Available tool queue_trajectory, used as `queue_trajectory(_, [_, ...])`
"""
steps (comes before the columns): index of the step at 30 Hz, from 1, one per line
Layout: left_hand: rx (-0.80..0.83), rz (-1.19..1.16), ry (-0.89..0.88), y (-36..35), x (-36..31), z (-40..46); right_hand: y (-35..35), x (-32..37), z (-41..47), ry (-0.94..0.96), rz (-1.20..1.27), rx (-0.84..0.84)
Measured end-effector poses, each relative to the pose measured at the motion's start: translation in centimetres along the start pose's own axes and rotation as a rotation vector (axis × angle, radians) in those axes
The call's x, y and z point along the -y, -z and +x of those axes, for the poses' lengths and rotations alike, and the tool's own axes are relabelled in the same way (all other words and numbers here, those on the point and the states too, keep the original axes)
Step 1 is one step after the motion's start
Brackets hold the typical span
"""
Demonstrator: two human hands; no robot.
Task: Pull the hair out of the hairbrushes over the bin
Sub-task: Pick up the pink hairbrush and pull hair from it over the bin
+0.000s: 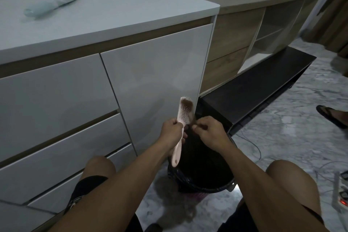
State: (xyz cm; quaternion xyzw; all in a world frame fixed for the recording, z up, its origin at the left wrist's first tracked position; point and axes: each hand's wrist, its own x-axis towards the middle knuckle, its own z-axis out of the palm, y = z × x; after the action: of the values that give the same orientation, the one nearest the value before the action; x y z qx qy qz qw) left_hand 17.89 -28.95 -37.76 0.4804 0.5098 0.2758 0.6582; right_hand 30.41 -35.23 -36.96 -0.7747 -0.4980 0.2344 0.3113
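Above the bin (202, 179), between my knees, I hold a pink hairbrush (182, 118) upright with its head pointing up and its handle slanting down toward the bin's near rim. My left hand (172, 133) grips the brush where head meets handle, fingers curled round it. A mat of brown hair (189, 109) lies along the right side of the bristles. My right hand (210, 131) sits just beside the brush, its thumb and fingertips pinched together at the lower end of that hair; the strand itself is too fine and blurred to follow below the fingers.

The bin is round and lined with a black bag, and it stands on a pale marbled floor (282, 137). Directly behind the brush rises a white cabinet (150, 73) with flat doors and drawers and a white top. On that top, far left, lies a blurred pale green object (43, 5) that I cannot identify. To the right of the cabinet runs a lower wooden unit (235, 30) with open shelves, fronted by a dark low platform (259, 84). At the right edge, a foot in a dark sandal (333, 116) rests on the floor, and a white power strip (341, 192) with a red light lies near my right knee.
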Motion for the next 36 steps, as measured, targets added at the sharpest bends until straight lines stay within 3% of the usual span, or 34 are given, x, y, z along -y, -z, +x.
queue_trajectory(5, [0.048,0.096,-0.026,0.1,0.2,-0.1,0.1,-0.2,0.0,-0.118,0.412,-0.056])
queue_trajectory(8, [0.092,0.135,-0.045,0.1,0.2,-0.4,0.2,0.0,0.0,-0.138,0.498,-0.135])
queue_trajectory(15, [0.035,0.121,-0.029,-0.2,0.5,-0.6,0.4,-0.7,0.5,-0.155,0.333,-0.182])
queue_trajectory(20, [0.029,0.141,-0.018,0.1,0.6,-0.4,0.8,-1.0,0.9,-0.196,0.358,-0.193])
queue_trajectory(27, [0.071,0.177,-0.079,-0.1,0.1,-0.1,0.3,0.0,-0.3,-0.136,0.446,-0.036])
queue_trajectory(36, [0.074,0.213,-0.002,1.0,0.9,0.3,1.1,-1.7,1.2,-0.255,0.243,-0.301])
